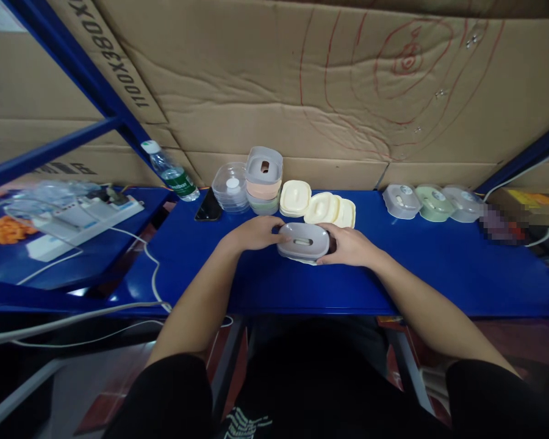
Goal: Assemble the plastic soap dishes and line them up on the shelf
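A grey plastic box (297, 230) with rounded corners and a slot in its sunken top is between my hands, low over the blue table. Something pale shows in the slot. My left hand (258, 233) grips its left end, and my right hand (353, 246) has thumb and fingers curled round the right end. A whitish edge peeks out beneath the box. Just behind it lie a small stack of cream lids (295, 196) and several overlapping cream pieces (321, 207). Farther left stand stacked grey, peach and green plastic parts (265, 172) beside nested clear containers (229, 194).
A phone (208, 206) and a water bottle (179, 180) are at the left. Grey and green lidded boxes (434, 205) line the back right. A power strip (85, 228) with white cables lies far left. Cardboard (256, 79) walls the back of the blue table (421, 268).
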### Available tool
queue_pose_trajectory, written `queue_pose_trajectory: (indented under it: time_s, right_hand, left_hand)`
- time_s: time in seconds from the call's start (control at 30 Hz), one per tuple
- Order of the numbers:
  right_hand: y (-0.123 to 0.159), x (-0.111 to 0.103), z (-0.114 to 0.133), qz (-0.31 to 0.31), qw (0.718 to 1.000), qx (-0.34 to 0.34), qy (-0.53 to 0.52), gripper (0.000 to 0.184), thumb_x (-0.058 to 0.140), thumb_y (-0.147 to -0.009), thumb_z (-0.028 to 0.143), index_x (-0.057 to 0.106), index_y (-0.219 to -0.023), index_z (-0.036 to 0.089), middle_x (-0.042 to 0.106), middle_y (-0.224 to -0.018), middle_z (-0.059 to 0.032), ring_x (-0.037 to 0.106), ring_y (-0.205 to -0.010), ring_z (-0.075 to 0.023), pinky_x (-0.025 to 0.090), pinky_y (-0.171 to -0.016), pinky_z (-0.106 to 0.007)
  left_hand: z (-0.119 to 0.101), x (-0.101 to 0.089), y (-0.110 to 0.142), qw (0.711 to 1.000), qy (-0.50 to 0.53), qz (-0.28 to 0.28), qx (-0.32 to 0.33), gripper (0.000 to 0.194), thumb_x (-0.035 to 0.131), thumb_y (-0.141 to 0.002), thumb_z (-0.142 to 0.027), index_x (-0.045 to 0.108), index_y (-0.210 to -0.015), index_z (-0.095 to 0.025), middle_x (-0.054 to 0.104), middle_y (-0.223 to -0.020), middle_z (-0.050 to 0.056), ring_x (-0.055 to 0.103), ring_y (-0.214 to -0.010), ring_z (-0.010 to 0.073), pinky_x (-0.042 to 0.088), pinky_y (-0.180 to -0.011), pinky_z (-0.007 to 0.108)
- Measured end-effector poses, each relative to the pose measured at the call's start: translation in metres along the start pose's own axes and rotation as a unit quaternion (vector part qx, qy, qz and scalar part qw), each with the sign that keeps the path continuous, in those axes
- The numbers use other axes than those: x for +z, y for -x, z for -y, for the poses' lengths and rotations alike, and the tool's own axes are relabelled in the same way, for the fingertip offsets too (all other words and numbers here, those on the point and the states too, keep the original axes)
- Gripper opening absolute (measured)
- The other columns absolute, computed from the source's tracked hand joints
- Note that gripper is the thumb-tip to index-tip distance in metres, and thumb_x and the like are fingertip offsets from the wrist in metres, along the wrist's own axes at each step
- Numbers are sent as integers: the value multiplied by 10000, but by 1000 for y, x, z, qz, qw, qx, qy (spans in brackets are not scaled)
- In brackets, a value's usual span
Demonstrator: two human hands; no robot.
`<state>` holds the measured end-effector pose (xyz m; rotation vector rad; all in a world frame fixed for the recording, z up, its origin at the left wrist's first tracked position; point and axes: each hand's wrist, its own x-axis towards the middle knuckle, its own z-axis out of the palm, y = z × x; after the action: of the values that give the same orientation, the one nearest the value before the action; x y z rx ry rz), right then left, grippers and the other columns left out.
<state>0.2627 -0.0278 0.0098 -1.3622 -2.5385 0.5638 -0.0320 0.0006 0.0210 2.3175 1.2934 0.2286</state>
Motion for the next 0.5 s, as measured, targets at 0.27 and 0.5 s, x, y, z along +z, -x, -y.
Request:
queue_pose_trajectory:
  time_s: [0.27, 0.5]
  right_hand:
    - [-4, 6, -3, 11, 1000, 7, 6, 1047, 785, -680, 717, 447, -1559, 259, 767, -1203, -116, 719, -1090, -411, 543, -810, -440]
    - [-6, 5, -4, 9, 1000, 16, -20, 1035, 774, -706, 738, 451, -1558, 247, 773, -1127, -105, 725, -1043, -366, 511, -762, -383]
  left_hand:
    - [1, 8, -3, 998, -66, -6, -21, 429, 534, -921, -593, 681, -1011, -200, 754, -1078, 90, 682, -962, 257, 462, -791, 339]
    - [2, 13, -7, 996, -79, -35, -36, 432, 418, -988, -548, 665, -924, -200, 750, -965, 94, 681, -872, 251, 471, -751, 341]
